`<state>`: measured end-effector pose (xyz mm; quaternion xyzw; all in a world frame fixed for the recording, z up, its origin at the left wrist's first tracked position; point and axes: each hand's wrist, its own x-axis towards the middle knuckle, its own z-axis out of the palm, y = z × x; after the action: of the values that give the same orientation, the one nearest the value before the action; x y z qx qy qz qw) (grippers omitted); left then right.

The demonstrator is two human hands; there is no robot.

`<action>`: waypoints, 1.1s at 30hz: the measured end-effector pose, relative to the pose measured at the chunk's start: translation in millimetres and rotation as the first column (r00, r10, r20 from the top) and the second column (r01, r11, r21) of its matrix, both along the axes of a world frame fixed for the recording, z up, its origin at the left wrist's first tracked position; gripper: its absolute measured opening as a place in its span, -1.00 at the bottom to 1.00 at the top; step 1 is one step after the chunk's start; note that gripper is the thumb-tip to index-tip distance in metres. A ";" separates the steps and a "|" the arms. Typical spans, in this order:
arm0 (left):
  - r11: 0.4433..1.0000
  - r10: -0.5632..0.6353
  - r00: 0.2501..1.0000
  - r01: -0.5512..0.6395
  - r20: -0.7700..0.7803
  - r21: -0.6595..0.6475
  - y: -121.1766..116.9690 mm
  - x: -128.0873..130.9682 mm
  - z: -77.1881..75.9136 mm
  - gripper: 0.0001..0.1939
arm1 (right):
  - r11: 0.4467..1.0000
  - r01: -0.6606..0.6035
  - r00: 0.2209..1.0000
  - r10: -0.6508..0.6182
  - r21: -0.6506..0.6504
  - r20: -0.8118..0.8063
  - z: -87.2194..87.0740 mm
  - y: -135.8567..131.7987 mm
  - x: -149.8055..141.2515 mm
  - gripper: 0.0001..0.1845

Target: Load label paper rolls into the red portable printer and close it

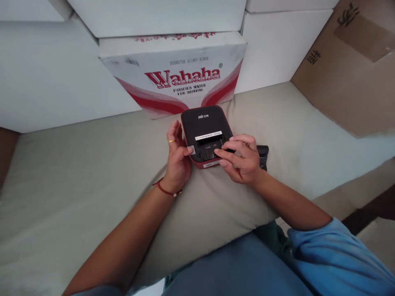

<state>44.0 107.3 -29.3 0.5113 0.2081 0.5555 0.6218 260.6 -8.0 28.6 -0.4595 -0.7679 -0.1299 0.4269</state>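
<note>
A small black device with red sides (205,128), which looks like a portable printer, lies tilted on the cloth-covered surface. Its upper face has a white warning strip and an uncovered recess with small parts inside. My left hand (178,158) grips its left edge, thumb pressed on a grey patch and fingers along the side. At the right, my right hand (242,160) has its index fingertip in the recess and its thumb by the near edge. Beside that hand lies a black object (263,156), partly hidden behind it; its kind cannot be made out.
A white and red Wahaha water carton (185,74) stands just beyond the device. White boxes (52,70) are stacked behind it and to both sides. A brown cardboard box (348,74) with black handwriting stands at the right. Beige cloth (83,172) covers the surface.
</note>
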 end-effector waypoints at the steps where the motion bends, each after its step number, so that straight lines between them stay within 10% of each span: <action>1: 1.000 -0.008 1.000 0.008 0.018 0.001 -0.5 1.9 1.2 -0.15 | 1.000 -0.018 1.000 0.018 0.021 -0.007 0.5 0.9 0.0 -0.68; 8: 1.000 -0.014 1.000 0.014 0.026 0.003 1.6 7.0 -3.1 -0.13 | 0.994 -0.099 0.994 0.101 0.056 -0.031 14.7 4.4 -2.1 -0.74; 11: 0.999 0.010 1.000 -0.012 0.026 0.045 3.4 8.8 -10.0 -0.10 | 0.980 -0.133 0.987 0.117 -0.150 -0.111 41.3 16.2 -0.1 -0.59; 15: 0.997 0.036 0.999 -0.038 0.034 0.063 4.4 12.3 -16.1 -0.13 | 0.769 0.076 0.996 -0.085 -0.635 0.017 87.1 54.0 -0.4 -0.60; 18: 0.997 0.047 0.998 -0.048 0.031 0.060 5.1 13.6 -18.3 -0.13 | 0.619 0.306 0.926 -0.018 -0.723 0.376 107.8 85.9 -10.2 -0.64; 23: 0.995 0.036 0.999 -0.037 0.013 0.088 7.7 14.9 -22.2 -0.09 | 0.581 0.481 0.813 -0.016 -0.656 0.582 104.6 117.2 -39.3 -0.64; 33: 0.991 0.066 0.998 -0.064 -0.020 0.117 8.8 18.0 -27.0 -0.08 | 0.535 0.496 0.839 -0.091 -0.684 0.537 93.9 120.2 -38.6 -0.63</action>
<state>61.9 116.1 -56.3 0.5461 0.1994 0.5805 0.5702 222.0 112.2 122.5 -0.6849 -0.7252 0.0581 -0.0407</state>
